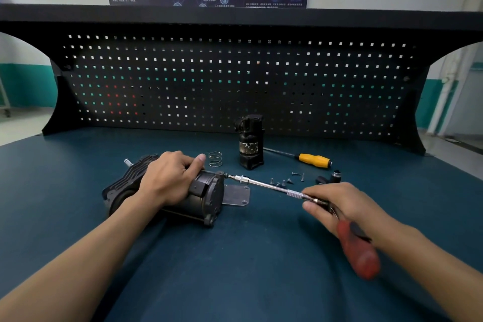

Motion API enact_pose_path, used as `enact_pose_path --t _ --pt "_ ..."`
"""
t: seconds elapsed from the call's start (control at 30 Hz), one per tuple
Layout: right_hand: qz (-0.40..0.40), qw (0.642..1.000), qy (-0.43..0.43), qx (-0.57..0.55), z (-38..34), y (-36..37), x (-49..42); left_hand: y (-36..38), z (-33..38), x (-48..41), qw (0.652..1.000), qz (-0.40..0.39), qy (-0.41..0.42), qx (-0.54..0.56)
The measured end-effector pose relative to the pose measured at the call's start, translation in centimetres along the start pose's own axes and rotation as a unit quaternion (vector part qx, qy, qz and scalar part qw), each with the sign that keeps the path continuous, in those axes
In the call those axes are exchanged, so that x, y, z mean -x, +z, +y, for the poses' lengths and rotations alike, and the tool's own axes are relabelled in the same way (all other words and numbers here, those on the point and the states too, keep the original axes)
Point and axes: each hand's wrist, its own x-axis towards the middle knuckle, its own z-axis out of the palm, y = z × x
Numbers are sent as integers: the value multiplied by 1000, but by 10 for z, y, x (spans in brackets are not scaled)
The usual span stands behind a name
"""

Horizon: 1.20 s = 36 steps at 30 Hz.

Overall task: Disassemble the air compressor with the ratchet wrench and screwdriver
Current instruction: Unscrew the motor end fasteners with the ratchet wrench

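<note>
While our left hand [170,178] grips the compressor [188,201] from above, fingers curled over its black body, our right hand [345,206] holds the ratchet [358,251] near its head, fingers wrapped round the knurled end of the extension [269,185]. Red ratchet handle sticks out toward us below the right wrist, blurred. The extension runs left from the right hand, and its tip sits at a bolt on the top edge of the compressor's end cap.

We see the compressor lying on its side on the blue bench [235,269], left of centre, finned end to the left, round end cap facing right. A grey plate [236,195] lies flat just beside the end cap, under the extension.

Behind the compressor, a spring [215,159] stands near our left fingertips. Right of it stands a black cylinder part [251,142], upright. The screwdriver [313,160], yellow handle, lies just right of that part, shaft pointing left. Loose screws [287,180] lie scattered between the screwdriver and the extension. Two small black parts [329,178] sit just beyond our right hand; we cannot tell what they are. A black pegboard [235,81] backs the bench.
</note>
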Motion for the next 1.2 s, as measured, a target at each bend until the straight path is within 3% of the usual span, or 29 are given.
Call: enact_pose_path --t 0.17,0.33,0.43,0.53,0.6,0.7,0.83,0.9,0.97,1.03,1.1,1.2 --pt "23 1000 10 3 -12 -14 3 -1 -2 0 1000 2 -2 20" --pt "100 995 2 15 -23 -24 4 -1 0 -1 1000 5 -9 24" --pt "67 996 39 -41 -21 -19 2 -1 0 0 1000 12 -2 16" --pt "-15 976 92 -196 -22 -17 -1 -1 0 -1 1000 13 5 12" --pt "-57 925 197 -319 -25 -20 -3 -1 -1 -1 1000 12 7 11" --pt "-158 772 363 -498 -33 -30 -6 -1 -1 -2 1000 11 7 11" --pt "-218 610 404 -646 -32 -39 -11 -1 -1 -2 1000 10 11 8" --pt "-217 570 412 -677 -32 -38 -11 -1 -2 -2 1000 10 11 5" --pt "-211 582 418 -665 -32 -34 -10 -1 -2 -2 1000 9 10 6" --pt "-190 643 412 -617 -32 -26 -8 -1 -3 -2 1000 9 8 10" --pt "-141 749 373 -529 -30 -18 -6 -1 -3 -2 1000 8 5 13" --pt "-48 908 233 -344 -24 -13 -3 -2 -3 -1 1000 -5 17 2"
